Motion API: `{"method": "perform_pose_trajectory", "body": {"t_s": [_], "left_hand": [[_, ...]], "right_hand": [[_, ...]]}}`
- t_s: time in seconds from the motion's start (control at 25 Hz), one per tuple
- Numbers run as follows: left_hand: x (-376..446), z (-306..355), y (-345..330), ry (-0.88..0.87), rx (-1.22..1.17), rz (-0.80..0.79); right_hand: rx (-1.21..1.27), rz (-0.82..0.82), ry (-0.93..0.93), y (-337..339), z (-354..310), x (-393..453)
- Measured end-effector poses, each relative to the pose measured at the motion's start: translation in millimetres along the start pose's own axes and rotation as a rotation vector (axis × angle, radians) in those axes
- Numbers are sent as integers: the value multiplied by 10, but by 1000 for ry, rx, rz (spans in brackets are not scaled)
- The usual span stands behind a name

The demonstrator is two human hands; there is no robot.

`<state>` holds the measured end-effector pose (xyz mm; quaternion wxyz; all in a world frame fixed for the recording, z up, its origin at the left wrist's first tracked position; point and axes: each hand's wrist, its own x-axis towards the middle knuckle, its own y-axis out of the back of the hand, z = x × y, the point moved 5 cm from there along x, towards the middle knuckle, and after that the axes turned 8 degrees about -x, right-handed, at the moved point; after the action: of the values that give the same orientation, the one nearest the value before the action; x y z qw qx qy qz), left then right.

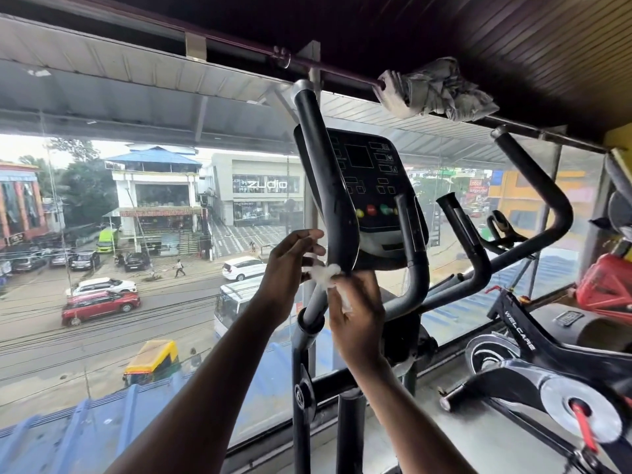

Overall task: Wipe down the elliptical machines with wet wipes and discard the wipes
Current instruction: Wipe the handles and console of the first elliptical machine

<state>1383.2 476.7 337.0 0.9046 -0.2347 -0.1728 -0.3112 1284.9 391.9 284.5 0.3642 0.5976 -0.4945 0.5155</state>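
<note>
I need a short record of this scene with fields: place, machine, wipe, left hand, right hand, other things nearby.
place: gym by a large window above a street
machine: elliptical with dark console
wipe: white wet wipe, crumpled, at the base of the left handlebar
left hand: pinches the wipe
right hand: holds the wipe's lower part
nearby: spin bike to the right; grey cloth on the overhead rail
</note>
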Motion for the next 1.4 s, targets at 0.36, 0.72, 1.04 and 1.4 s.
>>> {"method": "perform_pose_trajectory", "body": {"t_s": [0.36,0.72,1.04,1.4], "left_hand": [[-77,-318,178,53,53,63],[-75,-525,84,10,237,80],[-61,-667,135,63,394,132],[-29,-778,146,77,390,251]], "right_hand": [[206,-58,-523,-204,319,-297],[480,-111,-1080,-545,501,-733],[569,-73,-1200,-612,605,-869],[473,-279,-1213,-832,862,-1006]]}}
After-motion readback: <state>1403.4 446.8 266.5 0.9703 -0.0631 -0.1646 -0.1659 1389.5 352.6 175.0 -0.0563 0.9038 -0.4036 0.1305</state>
